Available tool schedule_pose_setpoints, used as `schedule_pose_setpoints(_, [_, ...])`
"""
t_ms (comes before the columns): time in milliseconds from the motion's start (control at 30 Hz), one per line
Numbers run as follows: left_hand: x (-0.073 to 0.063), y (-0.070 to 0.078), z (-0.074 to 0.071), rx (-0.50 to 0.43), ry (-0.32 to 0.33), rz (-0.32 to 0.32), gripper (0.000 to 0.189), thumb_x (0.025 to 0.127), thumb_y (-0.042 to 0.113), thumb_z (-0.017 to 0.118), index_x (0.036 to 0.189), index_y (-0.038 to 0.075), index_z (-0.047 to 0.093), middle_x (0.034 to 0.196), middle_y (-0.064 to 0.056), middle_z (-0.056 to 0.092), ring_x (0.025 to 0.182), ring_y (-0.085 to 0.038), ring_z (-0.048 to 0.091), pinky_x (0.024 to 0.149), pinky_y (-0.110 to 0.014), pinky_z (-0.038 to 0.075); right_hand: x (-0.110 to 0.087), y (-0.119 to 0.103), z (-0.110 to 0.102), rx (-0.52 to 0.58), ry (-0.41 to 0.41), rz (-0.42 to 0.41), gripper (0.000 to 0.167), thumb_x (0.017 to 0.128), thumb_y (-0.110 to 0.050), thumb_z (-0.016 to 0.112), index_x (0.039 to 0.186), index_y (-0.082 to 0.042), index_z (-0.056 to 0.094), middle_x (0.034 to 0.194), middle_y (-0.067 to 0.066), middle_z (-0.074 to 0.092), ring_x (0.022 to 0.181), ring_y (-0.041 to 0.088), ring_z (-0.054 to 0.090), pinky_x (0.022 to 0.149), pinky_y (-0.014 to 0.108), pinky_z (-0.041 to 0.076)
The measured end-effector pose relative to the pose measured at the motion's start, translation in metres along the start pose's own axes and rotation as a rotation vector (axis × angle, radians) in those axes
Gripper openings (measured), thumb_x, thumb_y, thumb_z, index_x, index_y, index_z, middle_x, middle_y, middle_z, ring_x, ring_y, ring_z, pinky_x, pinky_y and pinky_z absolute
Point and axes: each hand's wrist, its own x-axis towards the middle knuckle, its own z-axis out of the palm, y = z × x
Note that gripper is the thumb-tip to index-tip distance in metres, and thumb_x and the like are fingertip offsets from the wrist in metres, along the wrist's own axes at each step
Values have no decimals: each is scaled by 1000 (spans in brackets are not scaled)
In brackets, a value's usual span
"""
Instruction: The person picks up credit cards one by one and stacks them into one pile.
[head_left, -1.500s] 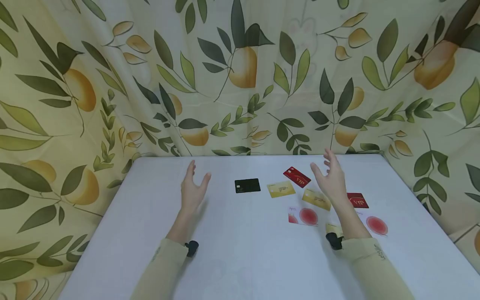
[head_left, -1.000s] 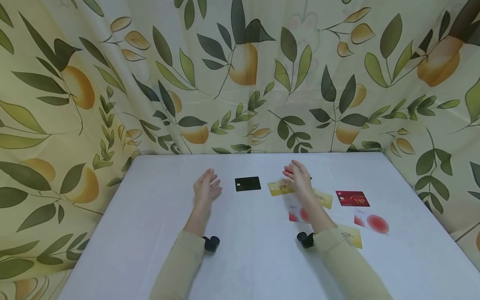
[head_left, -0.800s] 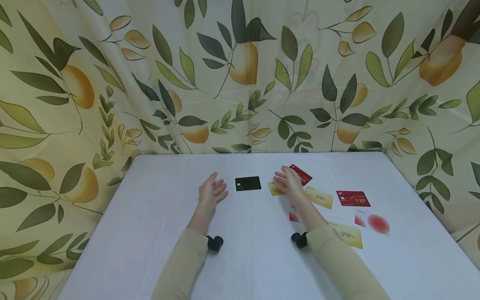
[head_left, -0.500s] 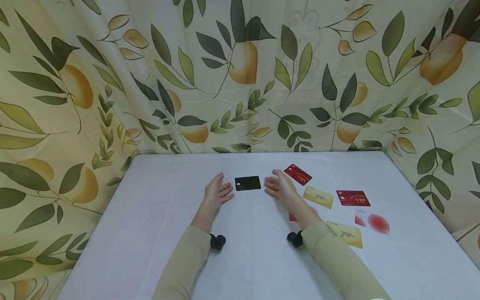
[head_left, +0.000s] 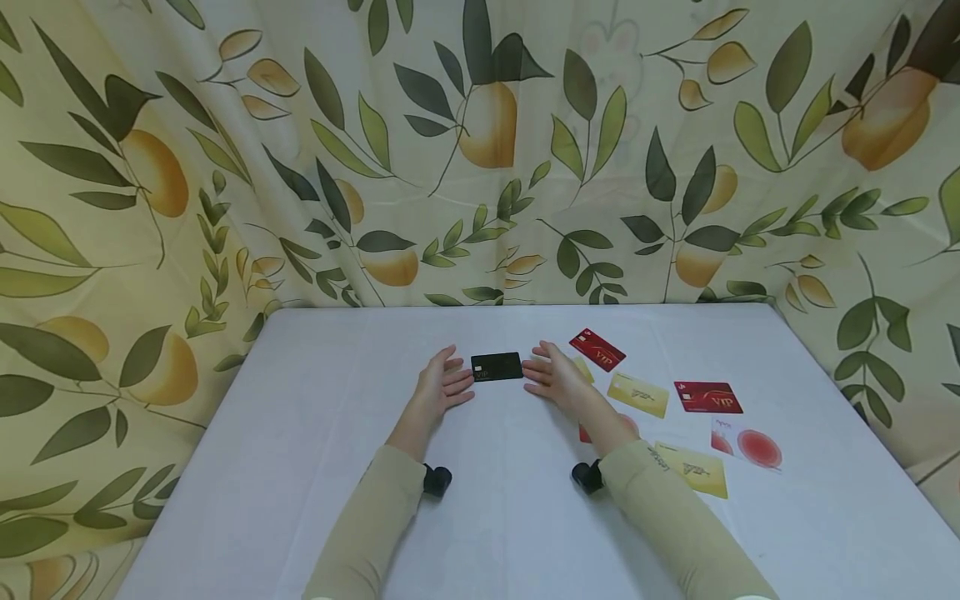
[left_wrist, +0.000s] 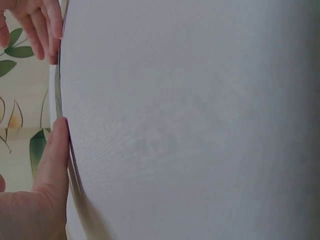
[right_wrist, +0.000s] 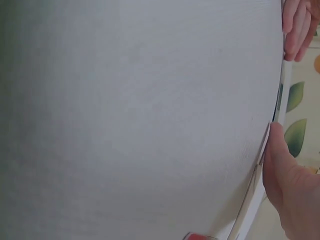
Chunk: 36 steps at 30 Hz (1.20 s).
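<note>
A black card marked VIP lies flat on the white table, between two hands in the head view. My left hand is at its left end, palm turned inward and fingers loosely extended, fingertips right at the card's edge. From the other side, my right hand faces it the same way, its fingertips at the right end. Neither hand grips anything. In the left wrist view the left hand is low over the cloth; the right wrist view shows the right hand likewise.
Right of the black card lie a red VIP card, a gold card, another red VIP card, a white card with a red circle and a gold card. The right hand and forearm partly hide others. A leaf-patterned curtain hangs behind.
Both hands have come inward from wide apart to either end of the black card, the right one passing over the coloured cards. The cards keep their places.
</note>
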Motion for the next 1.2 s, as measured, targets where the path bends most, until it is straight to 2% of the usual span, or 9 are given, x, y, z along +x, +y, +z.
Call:
schedule_pose_setpoints(233, [2, 4, -2, 30, -62, -56, 61, 91, 43, 47, 131, -2, 43, 127, -22, 51, 115, -29, 53, 91, -47, 46, -1, -1, -1, 24, -23, -6, 57, 99, -38, 31, 144, -7, 20, 144, 19, 30, 130, 30, 34, 105, 42, 33])
schedule_pose_setpoints(467, [7, 7, -11, -108, -97, -160, 59, 91, 42, 47, 131, -1, 43, 128, -18, 51, 117, -26, 52, 95, -46, 44, 0, -3, -2, 59, -37, 1, 59, 98, -40, 33, 145, -8, 19, 145, 20, 28, 130, 32, 33, 105, 40, 33])
schedule_pose_setpoints(533, [8, 7, -12, -131, -104, -169, 58, 91, 42, 46, 131, -1, 43, 129, -18, 51, 117, -26, 51, 96, -46, 43, 0, -4, -2, 60, -42, 3, 59, 98, -40, 33, 146, -8, 18, 145, 21, 28, 130, 33, 32, 105, 40, 32])
schedule_pose_setpoints(733, [6, 6, -11, -137, -105, -132, 59, 92, 41, 45, 132, -2, 41, 130, -18, 50, 118, -31, 50, 96, -47, 43, -1, -8, -1, 96, -54, 18, 60, 98, -40, 33, 146, -7, 17, 145, 22, 27, 131, 34, 31, 105, 42, 32])
schedule_pose_setpoints(1000, [4, 5, -7, -88, -83, -80, 58, 91, 39, 46, 131, -2, 41, 129, -20, 49, 117, -33, 50, 92, -49, 45, 0, -11, -1, 135, -50, 48, 59, 98, -38, 32, 146, -7, 15, 146, 22, 25, 132, 33, 30, 106, 41, 31])
schedule_pose_setpoints(1100, [5, 6, -7, -72, -79, -89, 58, 91, 40, 47, 131, -1, 42, 129, -20, 50, 116, -32, 50, 91, -48, 46, 3, -11, -2, 115, -35, 51, 58, 98, -37, 32, 146, -7, 17, 145, 22, 27, 131, 32, 32, 106, 39, 31])
schedule_pose_setpoints(1200, [4, 7, -6, -52, -81, -96, 59, 90, 41, 47, 132, 0, 42, 128, -21, 50, 115, -33, 51, 91, -48, 46, 5, -10, -4, 47, -23, 52, 56, 99, -37, 31, 145, -6, 21, 143, 22, 31, 130, 32, 34, 106, 37, 32])
